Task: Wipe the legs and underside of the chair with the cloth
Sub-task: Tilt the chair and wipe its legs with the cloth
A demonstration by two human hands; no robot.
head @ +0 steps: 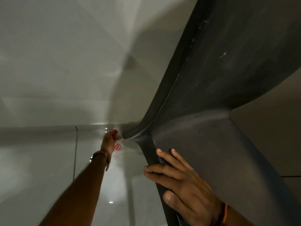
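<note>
A dark grey plastic chair (219, 98) fills the right side of the view, seen close up, its underside and one leg stretching away toward the pale tiled floor (48, 152). The right hand (184, 181) grips the near edge of the chair, fingers (164, 158) wrapped over the rim and thumb pressed against its side; an orange thread band (224, 214) circles that wrist. The left hand (109, 142) reaches far out, closed around a red-and-white striped cloth (118, 146) and holding it right at the narrow end of the leg. A watch (97, 156) sits on the left wrist. White walls (57, 46) rise behind.
</note>
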